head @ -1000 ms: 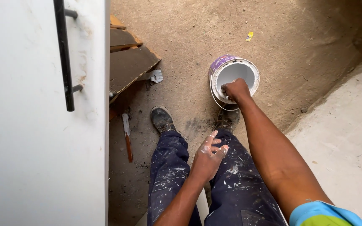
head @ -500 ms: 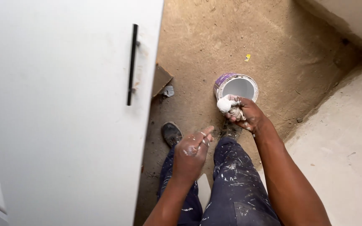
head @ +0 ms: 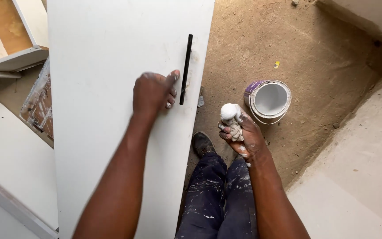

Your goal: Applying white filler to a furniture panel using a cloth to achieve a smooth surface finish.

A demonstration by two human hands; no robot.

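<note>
On the white door (head: 111, 110), the left hand (head: 153, 90) rests flat and open, fingertips just beside the black handle (head: 185, 68). Lower right, the right hand (head: 239, 130) grips a paint-soaked rag (head: 231, 117) near the open paint can (head: 268, 99) on the dirt floor (head: 315, 53).

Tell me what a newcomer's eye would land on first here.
A big white cabinet door fills the left half, with the left hand pressed flat beside its black bar handle. At centre the right hand grips a paint-soaked white rag above paint-spattered trousers. Just right of it, an open paint can sits on the dirt floor.
</note>
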